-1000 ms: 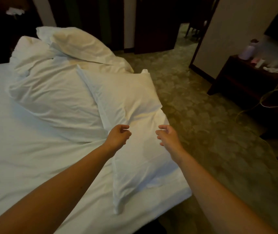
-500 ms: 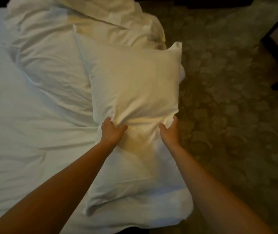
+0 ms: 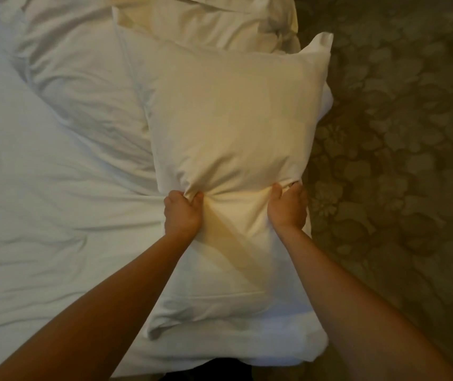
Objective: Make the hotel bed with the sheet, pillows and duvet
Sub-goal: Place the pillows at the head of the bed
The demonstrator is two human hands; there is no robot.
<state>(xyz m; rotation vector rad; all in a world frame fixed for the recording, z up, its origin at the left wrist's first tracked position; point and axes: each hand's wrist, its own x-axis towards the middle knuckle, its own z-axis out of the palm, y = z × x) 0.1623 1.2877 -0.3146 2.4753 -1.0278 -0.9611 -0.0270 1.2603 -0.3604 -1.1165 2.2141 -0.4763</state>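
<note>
White pillow [image 3: 230, 125] lies at the right edge of the sheet [image 3: 41, 215], near the carpet [image 3: 401, 160]. Left hand [image 3: 182, 215] and right hand [image 3: 288, 209] each clamp its bunched fabric mid-length.

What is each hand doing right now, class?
Left hand: closed, gripping the pillow.
Right hand: closed, gripping the same pillow.

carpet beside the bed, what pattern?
Olive-green carpet with a tonal floral pattern; head view, the only one.
</note>
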